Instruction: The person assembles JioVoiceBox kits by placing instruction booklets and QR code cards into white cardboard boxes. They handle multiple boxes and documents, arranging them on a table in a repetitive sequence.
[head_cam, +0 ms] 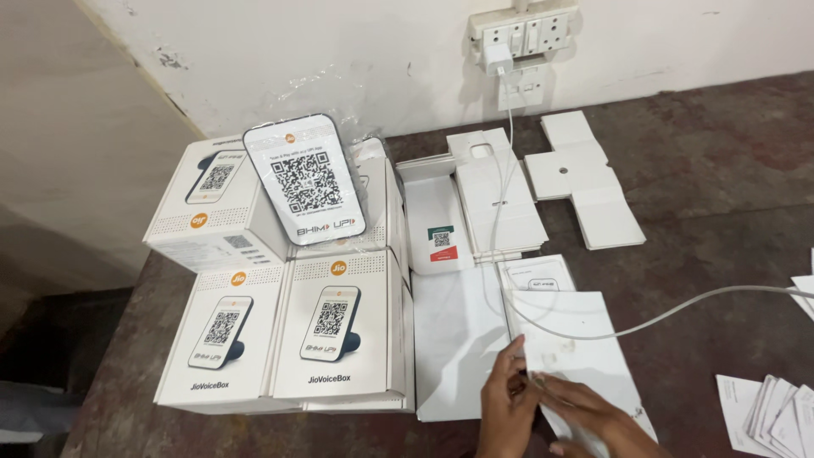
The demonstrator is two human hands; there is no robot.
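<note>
White paper sheet (577,339): both hands gripping its lower edge.
I am pinching it with left hand (507,399) and right hand (593,416) fingers closed; best kept flat, avoiding the white charging cable (644,321).

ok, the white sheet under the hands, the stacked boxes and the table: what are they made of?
Sheet: thin matte white card or paper, flat, held at its corner by both hands (left hand, right hand). Boxes: printed white cardboard, slight sheen, crisp folded edges. Table: dark, mottled, dull surface, possibly stone or worn laminate; cannot tell.
</note>
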